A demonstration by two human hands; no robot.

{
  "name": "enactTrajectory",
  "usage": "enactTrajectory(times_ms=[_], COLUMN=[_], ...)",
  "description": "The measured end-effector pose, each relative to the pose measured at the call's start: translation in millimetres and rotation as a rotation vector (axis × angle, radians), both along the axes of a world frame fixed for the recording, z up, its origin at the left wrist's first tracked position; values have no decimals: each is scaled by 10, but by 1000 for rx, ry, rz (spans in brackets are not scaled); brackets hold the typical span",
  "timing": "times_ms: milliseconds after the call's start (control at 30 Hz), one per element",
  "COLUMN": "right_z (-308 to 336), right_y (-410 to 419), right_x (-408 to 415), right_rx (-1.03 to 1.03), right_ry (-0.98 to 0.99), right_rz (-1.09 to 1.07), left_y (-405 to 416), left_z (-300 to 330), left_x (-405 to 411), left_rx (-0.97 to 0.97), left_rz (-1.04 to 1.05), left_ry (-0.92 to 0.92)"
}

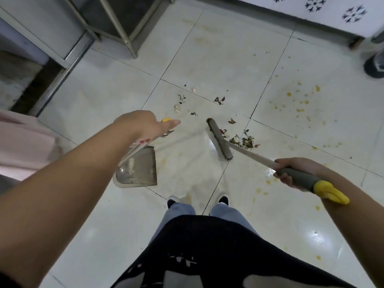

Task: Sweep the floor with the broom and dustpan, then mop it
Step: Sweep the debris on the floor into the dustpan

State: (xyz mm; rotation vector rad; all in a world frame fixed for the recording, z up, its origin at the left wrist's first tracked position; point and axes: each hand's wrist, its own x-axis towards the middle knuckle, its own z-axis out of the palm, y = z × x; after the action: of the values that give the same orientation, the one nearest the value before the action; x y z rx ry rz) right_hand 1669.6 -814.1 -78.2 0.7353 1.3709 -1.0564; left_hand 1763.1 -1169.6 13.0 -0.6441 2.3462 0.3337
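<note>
Sweeping stage: right hand grasping broom; left hand grasping dustpan handle; debris lies beyond broom head, opposite dustpan.

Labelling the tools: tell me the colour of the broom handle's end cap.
Yellow end cap, above a grey grip; clearest in the head view.

No legible text, label or number anywhere.
</note>
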Motion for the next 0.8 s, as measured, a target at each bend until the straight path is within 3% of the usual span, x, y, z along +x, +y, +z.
enactTrajectory(times_ms=[233,467,633,800], right_z=[1,-111,-64,-43], right_y=[-457,-1254,-1991,-2602], right_x=[-24,-66,-196,-404], right_rx=[-136,-194,-183,-205], right_ry=[-108,-98,-116,-129], right_rz=[-41,-45,-83,-143], left_y=[-193,-681,-1106,-1897], left_z=[100,175,202,384], left_x=[81,27,-124,27], left_rx=[-27,-72,86,74], left_rz=[-8,-10,95,248], left_ry=[-104,-55,-26,82])
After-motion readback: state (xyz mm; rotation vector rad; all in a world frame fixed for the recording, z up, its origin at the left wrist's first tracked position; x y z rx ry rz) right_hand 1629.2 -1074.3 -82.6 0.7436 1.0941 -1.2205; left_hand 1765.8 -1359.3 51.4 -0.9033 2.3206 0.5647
